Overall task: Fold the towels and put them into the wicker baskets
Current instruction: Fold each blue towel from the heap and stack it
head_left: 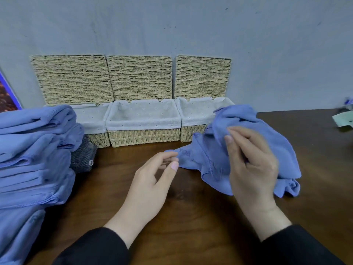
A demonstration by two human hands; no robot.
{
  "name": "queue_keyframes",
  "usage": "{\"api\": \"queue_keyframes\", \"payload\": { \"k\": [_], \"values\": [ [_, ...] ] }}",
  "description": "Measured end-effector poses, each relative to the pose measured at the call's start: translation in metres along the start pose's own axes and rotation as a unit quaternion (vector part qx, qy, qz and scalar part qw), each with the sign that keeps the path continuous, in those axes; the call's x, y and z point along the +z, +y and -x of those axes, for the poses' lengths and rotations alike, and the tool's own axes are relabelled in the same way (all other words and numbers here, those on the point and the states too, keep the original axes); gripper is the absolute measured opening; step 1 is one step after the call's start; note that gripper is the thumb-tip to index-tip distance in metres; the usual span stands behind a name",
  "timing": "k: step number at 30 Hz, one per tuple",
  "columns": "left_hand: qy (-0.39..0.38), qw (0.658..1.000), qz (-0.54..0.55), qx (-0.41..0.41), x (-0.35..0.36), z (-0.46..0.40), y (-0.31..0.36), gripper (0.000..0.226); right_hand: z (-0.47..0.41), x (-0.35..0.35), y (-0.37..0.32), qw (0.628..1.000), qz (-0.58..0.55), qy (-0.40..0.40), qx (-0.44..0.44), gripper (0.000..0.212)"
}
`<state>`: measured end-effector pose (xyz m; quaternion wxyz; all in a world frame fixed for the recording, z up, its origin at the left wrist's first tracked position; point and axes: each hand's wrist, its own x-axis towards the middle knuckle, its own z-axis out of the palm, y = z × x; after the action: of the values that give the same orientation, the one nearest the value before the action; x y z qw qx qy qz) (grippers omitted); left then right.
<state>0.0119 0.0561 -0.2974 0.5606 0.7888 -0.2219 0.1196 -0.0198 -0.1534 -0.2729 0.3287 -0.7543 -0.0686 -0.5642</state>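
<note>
A crumpled blue towel [267, 142] lies on the dark wooden table [191, 217], right of centre, partly lifted. My right hand [252, 161] pinches a fold of it between thumb and fingers. My left hand [152, 182] reaches toward the towel's left corner, fingers loosely curved, fingertips at the edge; whether it holds the corner is unclear. Three wicker baskets with white liners stand at the wall with lids raised: left [91, 119], middle [143, 123], right [194, 115]. The middle basket's inside is bare.
A tall pile of blue towels [34, 155] fills the left side of the table and hides part of the left basket. A grey cloth item [84, 157] lies beside the pile. A pale green object [343, 119] sits at the far right edge.
</note>
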Motion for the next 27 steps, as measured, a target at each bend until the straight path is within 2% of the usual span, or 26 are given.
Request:
{"api": "queue_keyframes", "payload": {
  "k": [5,7,9,11,14,16,18,19,21,23,25,27],
  "values": [
    [-0.048,0.981,0.189,-0.008,0.002,0.001,0.005,0.042,0.024,0.024,-0.032,0.991,-0.055,-0.117,-0.036,0.019],
    [-0.07,0.978,0.196,-0.021,0.001,0.001,0.007,0.036,0.029,0.03,-0.035,0.982,-0.049,-0.175,-0.048,0.019],
    [-0.075,0.981,0.173,-0.046,0.0,0.001,0.006,0.033,0.033,0.033,-0.035,0.961,-0.054,-0.267,-0.042,0.018],
    [-0.059,0.986,0.143,-0.065,0.0,0.0,0.002,0.032,0.032,0.032,-0.035,0.952,-0.058,-0.299,-0.024,0.018],
    [0.002,0.994,0.092,-0.06,-0.002,-0.004,-0.004,0.027,0.02,0.026,-0.025,0.98,-0.002,-0.198,-0.005,0.016],
    [0.026,0.991,0.122,-0.049,-0.005,-0.003,0.002,0.026,0.008,0.019,-0.012,0.984,0.085,-0.152,0.027,0.037],
    [0.025,0.976,0.209,-0.051,-0.006,0.0,0.009,0.03,0.0,0.013,0.004,0.967,0.171,-0.168,0.09,0.062],
    [0.022,0.966,0.252,-0.05,-0.005,0.002,0.01,0.032,-0.002,0.01,0.01,0.956,0.202,-0.18,0.114,0.067],
    [0.025,0.951,0.304,-0.042,-0.004,0.004,0.013,0.038,-0.001,0.008,0.017,0.953,0.228,-0.169,0.108,0.053],
    [0.035,0.95,0.31,-0.034,-0.004,0.006,0.014,0.046,-0.001,0.005,0.015,0.969,0.205,-0.122,0.069,0.033],
    [0.04,0.968,0.246,-0.01,-0.007,0.006,0.013,0.043,-0.002,0.003,0.005,0.988,0.138,-0.069,0.011,0.03],
    [0.006,0.983,0.183,0.002,-0.01,0.007,0.013,0.042,-0.003,0.002,-0.015,0.996,0.061,-0.057,-0.036,0.034]
  ]
}}
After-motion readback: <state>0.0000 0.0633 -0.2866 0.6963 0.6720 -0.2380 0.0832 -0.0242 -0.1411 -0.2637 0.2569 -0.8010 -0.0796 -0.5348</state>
